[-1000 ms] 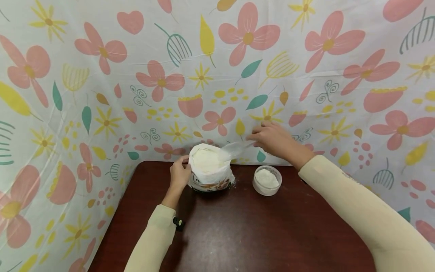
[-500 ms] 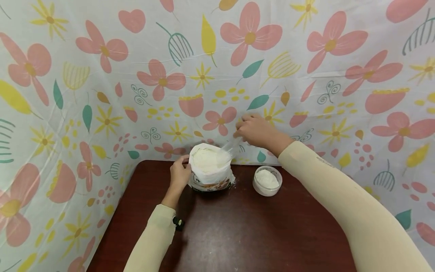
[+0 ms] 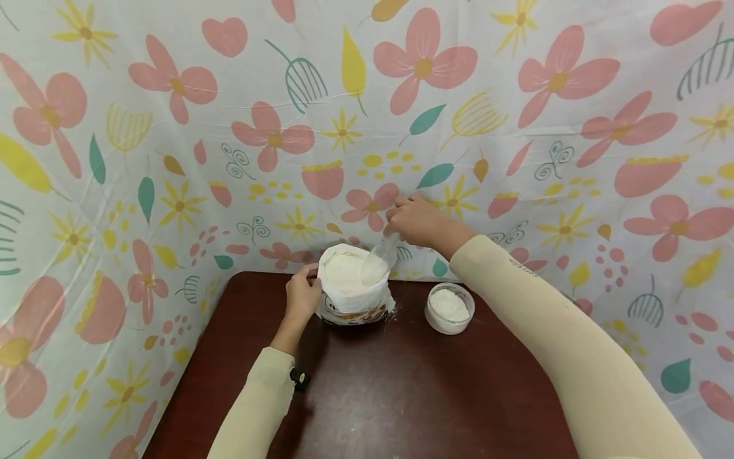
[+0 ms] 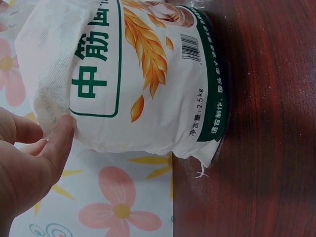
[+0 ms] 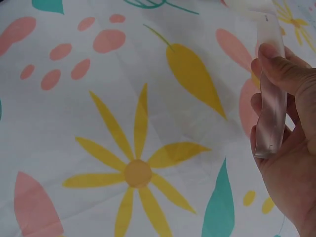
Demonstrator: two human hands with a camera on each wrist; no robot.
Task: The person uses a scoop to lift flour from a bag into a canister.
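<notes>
A white flour bag [image 3: 352,296] with a wheat print stands at the back of the table, its top folded open on pale flour [image 3: 343,268]. My left hand [image 3: 302,294] pinches the bag's rolled rim at the left; the left wrist view shows thumb and fingers on the bag's edge [image 4: 52,111]. Above the bag's right side, my right hand [image 3: 417,220] grips a clear plastic scoop [image 3: 378,260] by its handle. The scoop tilts down to the left, its bowl at the flour. In the right wrist view the fingers curl round the scoop's flat handle [image 5: 270,108].
A round clear tub [image 3: 449,322] holding white powder stands right of the bag. Specks of powder lie by the bag's base. A flower-print cloth [image 3: 367,127] hangs right behind the dark red-brown table [image 3: 390,389].
My right hand has moved left with the scoop, which now points more steeply down into the bag's opening. The left hand keeps its hold on the rim.
</notes>
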